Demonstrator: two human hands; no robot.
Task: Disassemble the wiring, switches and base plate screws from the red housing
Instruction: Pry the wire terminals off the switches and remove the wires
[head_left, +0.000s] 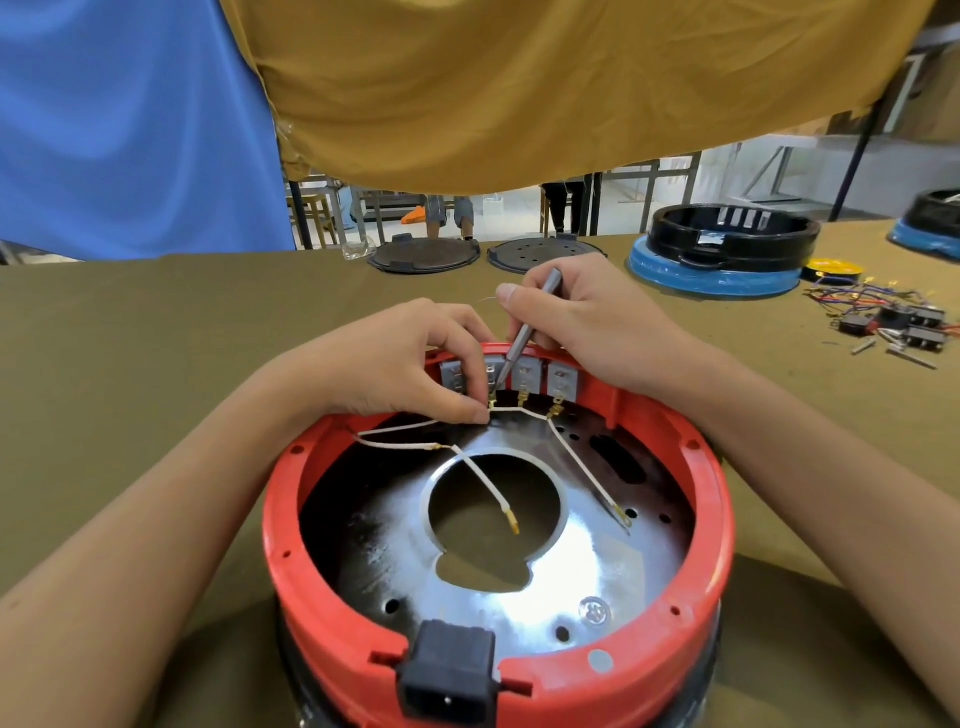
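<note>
Nearest me is the black socket (448, 675), clipped into the near rim of the housing (696, 545), which sits rim-up at centre on the table (130, 332) so the inside is open to both my hands. Inside it the plate (587, 561) is in place; I can't make out its screws, so I judge that step not done. Two wires (480, 475) lie loose across the plate with free gold lugs, one over the centre hole, one right, which reads as partly unhooked wiring. At the far wall stand the switches (560, 375), a row of grey blocks seated in the rim, with gold terminals below them plugged in. My left hand (415, 364) pinches the white lead just at the second terminal from the left, I think to steady it and pull it once freed. My right hand (587, 322) is clenched round the tool (524, 338), a thin grey driver held like a pen, tip down at that same terminal, probably to pry the connector off. Risk: tip slipping onto my left fingers (475, 413), which are touching the spot. Far right lies a pile (883, 317) of pulled switches and coloured wires, kept apart. Beyond sit two dark lids (423, 254) and a black ring (727, 234) on a blue base.
</note>
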